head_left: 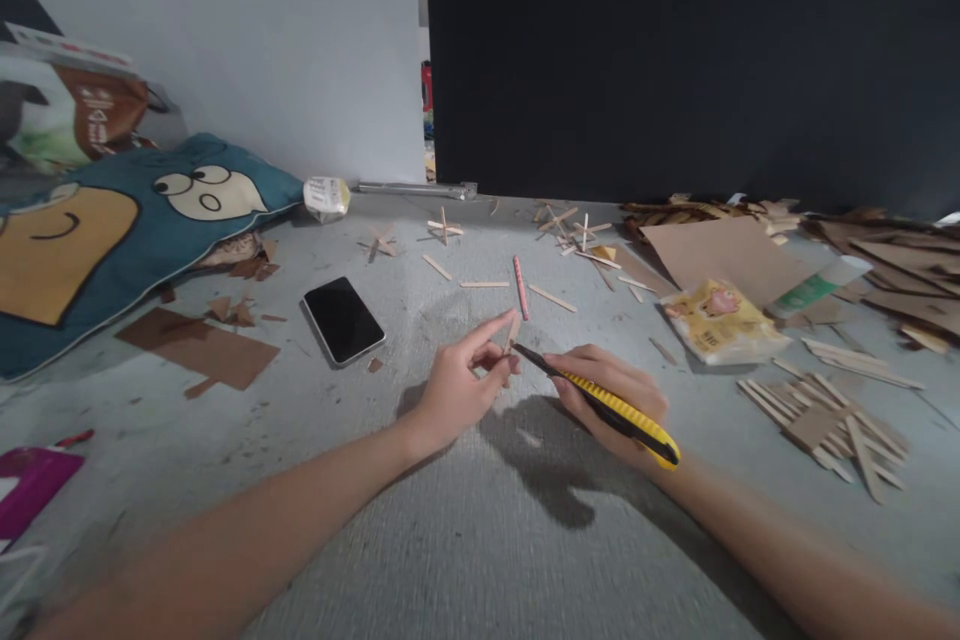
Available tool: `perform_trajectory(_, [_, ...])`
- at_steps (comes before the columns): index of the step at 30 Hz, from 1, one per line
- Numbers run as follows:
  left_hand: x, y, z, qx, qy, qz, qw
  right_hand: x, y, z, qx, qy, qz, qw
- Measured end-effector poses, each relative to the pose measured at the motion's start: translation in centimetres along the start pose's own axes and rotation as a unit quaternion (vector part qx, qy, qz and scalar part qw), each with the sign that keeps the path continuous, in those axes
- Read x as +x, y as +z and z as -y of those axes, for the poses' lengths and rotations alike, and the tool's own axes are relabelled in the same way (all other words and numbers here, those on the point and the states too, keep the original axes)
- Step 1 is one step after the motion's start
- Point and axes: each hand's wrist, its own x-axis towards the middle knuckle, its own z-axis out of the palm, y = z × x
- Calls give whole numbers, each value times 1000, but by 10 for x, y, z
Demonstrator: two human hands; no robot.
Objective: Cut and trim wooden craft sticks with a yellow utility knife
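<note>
Between the thumb and fingers of my left hand [461, 385] is a short piece of wooden stick [513, 332], held up at a tilt. My right hand [611, 395] grips a yellow and black utility knife [622, 410]. The knife's front end points left and meets or nearly meets the stick piece; exact contact is too small to tell. Just beyond my hands lie a red-and-white striped stick [520, 288] and loose wooden sticks, one to its left [484, 285] and one to its right [553, 298].
A phone [343, 320] and brown cardboard [199, 348] lie left, near a blue cushion [217, 220]. Small stick assemblies [444, 226] stand at the back. To the right are a yellow packet [724, 320], a pile of wooden sticks [832, 425] and cardboard sheets [727, 255].
</note>
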Motion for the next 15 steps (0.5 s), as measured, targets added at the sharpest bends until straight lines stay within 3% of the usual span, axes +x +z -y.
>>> perform_trajectory(7, [2, 0, 4, 39, 15, -34, 999, 1, -2, -5, -18, -29, 27, 999])
perform_trajectory(15, [2, 1, 4, 32, -4, -34, 999, 2, -3, -3, -16, -44, 22, 999])
